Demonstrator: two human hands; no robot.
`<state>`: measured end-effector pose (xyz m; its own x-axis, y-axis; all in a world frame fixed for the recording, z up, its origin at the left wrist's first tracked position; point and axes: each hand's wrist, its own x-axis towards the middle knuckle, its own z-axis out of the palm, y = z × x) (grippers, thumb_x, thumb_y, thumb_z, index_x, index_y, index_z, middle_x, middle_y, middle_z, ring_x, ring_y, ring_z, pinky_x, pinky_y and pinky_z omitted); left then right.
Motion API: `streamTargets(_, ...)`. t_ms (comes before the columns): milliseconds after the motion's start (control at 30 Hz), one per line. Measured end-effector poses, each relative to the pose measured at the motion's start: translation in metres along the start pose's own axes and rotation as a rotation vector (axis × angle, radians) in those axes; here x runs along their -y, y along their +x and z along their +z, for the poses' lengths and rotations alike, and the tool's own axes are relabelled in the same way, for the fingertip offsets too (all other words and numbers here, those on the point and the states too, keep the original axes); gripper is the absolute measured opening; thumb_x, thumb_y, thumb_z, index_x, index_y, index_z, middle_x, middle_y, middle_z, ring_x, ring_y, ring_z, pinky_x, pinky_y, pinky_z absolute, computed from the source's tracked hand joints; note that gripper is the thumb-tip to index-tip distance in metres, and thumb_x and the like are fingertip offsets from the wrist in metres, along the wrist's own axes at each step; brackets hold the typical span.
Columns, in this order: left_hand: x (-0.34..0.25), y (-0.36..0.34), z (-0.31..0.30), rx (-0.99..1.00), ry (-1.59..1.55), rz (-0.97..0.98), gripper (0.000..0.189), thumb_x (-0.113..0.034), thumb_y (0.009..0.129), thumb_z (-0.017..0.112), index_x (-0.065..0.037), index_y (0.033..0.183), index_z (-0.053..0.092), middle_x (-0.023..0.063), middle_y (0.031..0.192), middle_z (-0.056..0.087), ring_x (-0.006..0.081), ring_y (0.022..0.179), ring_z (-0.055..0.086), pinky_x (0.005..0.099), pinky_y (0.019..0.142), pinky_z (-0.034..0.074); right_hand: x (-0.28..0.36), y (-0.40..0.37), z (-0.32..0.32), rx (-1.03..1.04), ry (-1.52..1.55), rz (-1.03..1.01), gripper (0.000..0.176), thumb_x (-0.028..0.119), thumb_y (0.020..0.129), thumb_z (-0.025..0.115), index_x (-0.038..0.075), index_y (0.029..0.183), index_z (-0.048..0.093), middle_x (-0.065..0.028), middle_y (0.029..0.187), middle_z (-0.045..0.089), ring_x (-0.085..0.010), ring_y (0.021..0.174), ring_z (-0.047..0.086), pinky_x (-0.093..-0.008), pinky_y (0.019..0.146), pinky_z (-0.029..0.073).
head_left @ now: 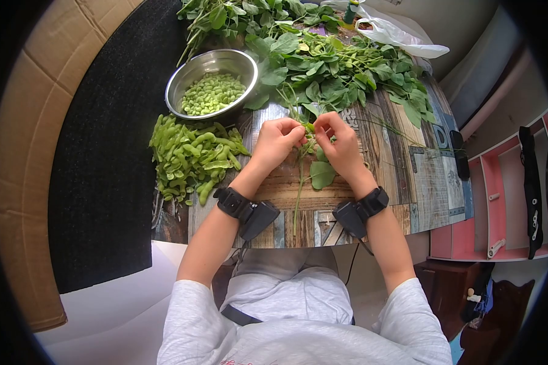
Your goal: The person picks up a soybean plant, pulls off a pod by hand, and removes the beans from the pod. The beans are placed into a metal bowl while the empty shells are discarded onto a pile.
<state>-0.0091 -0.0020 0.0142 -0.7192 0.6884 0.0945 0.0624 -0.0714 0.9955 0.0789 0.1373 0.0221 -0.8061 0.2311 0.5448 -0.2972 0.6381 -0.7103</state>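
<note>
My left hand and my right hand are close together over the table, thumbs and forefingers pinched. Between the fingertips shows a small green pod, partly hidden by the fingers. Under my hands lies a soybean stalk, with a broad leaf beside my right wrist. To the left of my left hand, a heap of green pods is spread on the table. Behind the heap stands a steel bowl with shelled green beans in it.
Leafy soybean plants pile across the back of the table. A white plastic bag lies at the back right, and a dark phone-like object near the right edge. Black straps with boxes sit on both wrists.
</note>
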Motion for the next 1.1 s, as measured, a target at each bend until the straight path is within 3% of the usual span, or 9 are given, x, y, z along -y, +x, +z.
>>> streamTargets(133, 0.0005, 0.0006, 0.0018, 0.002, -0.01, -0.01, 0.015, -0.01, 0.082, 0.057, 0.004, 0.083, 0.063, 0.0061, 0.071, 0.064, 0.0092, 0.063, 0.059, 0.0216, 0.059, 0.047, -0.002, 0.0019, -0.0009, 0.002, -0.061, -0.104, 0.011, 0.003, 0.077, 0.057, 0.002, 0.088, 0.057, -0.0078, 0.077, 0.057, -0.0193, 0.061, 0.056, -0.0272, 0.05, 0.044)
streamTargets(333, -0.0048, -0.0024, 0.0032, -0.026, -0.024, 0.009, 0.015, -0.011, 0.082, 0.059, 0.004, 0.082, 0.063, 0.0056, 0.07, 0.064, 0.009, 0.063, 0.059, 0.0215, 0.058, 0.047, 0.0032, 0.0011, -0.0034, 0.012, -0.032, -0.082, 0.005, 0.006, 0.078, 0.058, 0.001, 0.08, 0.059, -0.008, 0.075, 0.057, -0.0189, 0.06, 0.056, -0.0266, 0.049, 0.043)
streamTargets(733, -0.0002, -0.0023, 0.0024, -0.015, 0.133, 0.123, 0.018, -0.014, 0.084, 0.061, 0.003, 0.088, 0.065, 0.0047, 0.073, 0.065, 0.0077, 0.066, 0.059, 0.0206, 0.06, 0.047, 0.0023, 0.0015, -0.0026, 0.045, -0.037, -0.018, 0.009, 0.01, 0.079, 0.06, 0.001, 0.078, 0.061, -0.0071, 0.074, 0.058, -0.0188, 0.059, 0.056, -0.027, 0.048, 0.043)
streamTargets(833, 0.0025, -0.0019, 0.0031, -0.029, 0.149, 0.117, 0.019, -0.015, 0.084, 0.061, 0.003, 0.088, 0.066, 0.005, 0.074, 0.065, 0.0075, 0.065, 0.059, 0.021, 0.06, 0.047, -0.0047, 0.0003, -0.0021, 0.02, -0.155, -0.081, 0.008, 0.009, 0.08, 0.06, 0.001, 0.079, 0.061, -0.0069, 0.073, 0.058, -0.0181, 0.058, 0.056, -0.0269, 0.048, 0.042)
streamTargets(1100, 0.0006, -0.0051, 0.0033, 0.026, 0.166, 0.179, 0.019, -0.014, 0.084, 0.06, 0.003, 0.092, 0.065, 0.004, 0.074, 0.065, 0.0074, 0.066, 0.058, 0.0212, 0.06, 0.047, 0.002, 0.0014, -0.0034, 0.042, -0.052, -0.096, 0.012, 0.011, 0.082, 0.06, 0.001, 0.078, 0.063, -0.0062, 0.074, 0.06, -0.0156, 0.058, 0.055, -0.0262, 0.049, 0.042)
